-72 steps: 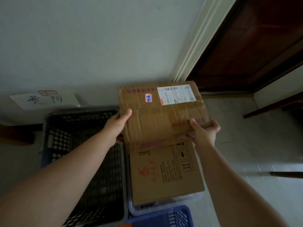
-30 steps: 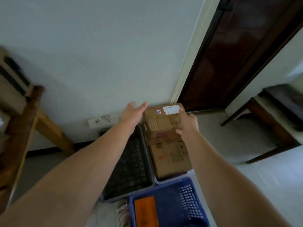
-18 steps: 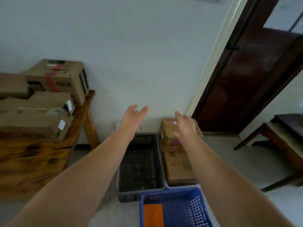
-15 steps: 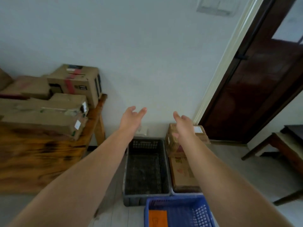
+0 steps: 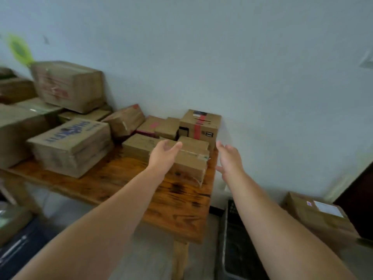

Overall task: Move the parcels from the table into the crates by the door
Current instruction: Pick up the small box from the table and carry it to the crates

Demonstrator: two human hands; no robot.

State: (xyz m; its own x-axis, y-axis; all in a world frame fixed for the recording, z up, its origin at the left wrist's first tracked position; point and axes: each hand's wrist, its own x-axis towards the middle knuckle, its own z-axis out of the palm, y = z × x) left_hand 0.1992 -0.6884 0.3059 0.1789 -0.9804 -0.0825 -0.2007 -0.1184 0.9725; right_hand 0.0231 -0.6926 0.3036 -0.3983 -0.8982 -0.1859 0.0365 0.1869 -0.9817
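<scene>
Both arms are stretched toward the right-hand end of the worktop [image 5: 177, 199], and neither hand has anything in it. The left hand [image 5: 162, 156] is spread, its fingers [image 5: 175, 146] straight and slightly apart, over the near left side of a flat taped parcel [image 5: 191, 164] lying at the worktop's right edge. I cannot tell whether the palm touches the cardboard. The right hand [image 5: 230, 158] hangs out past that edge, also open, with the palm turned inward toward the parcel's other side and plainly apart from it. The palms face each other with the parcel between them, which looks to me like the set-up for a two-sided lift: the box is wide and flat, so one hand would hardly keep it level.

It seems the sensible pick, being the parcel closest to the crates, with its sides free to reach. A tall box with red tape [image 5: 199, 124] stands behind it in the back right corner against the wall. The heap runs on leftward, with a box with blue print [image 5: 72, 142] near the front edge and a big box [image 5: 68, 85] stacked at the back left.

On the floor just right of the worktop, under the right arm, sits a dark crate [image 5: 238, 249]. Further right, by the door [image 5: 361, 199], a labelled parcel [image 5: 319, 215] lies low down; I cannot make out what holds it. With so many parcels left up here, I'd judge the job far from done
</scene>
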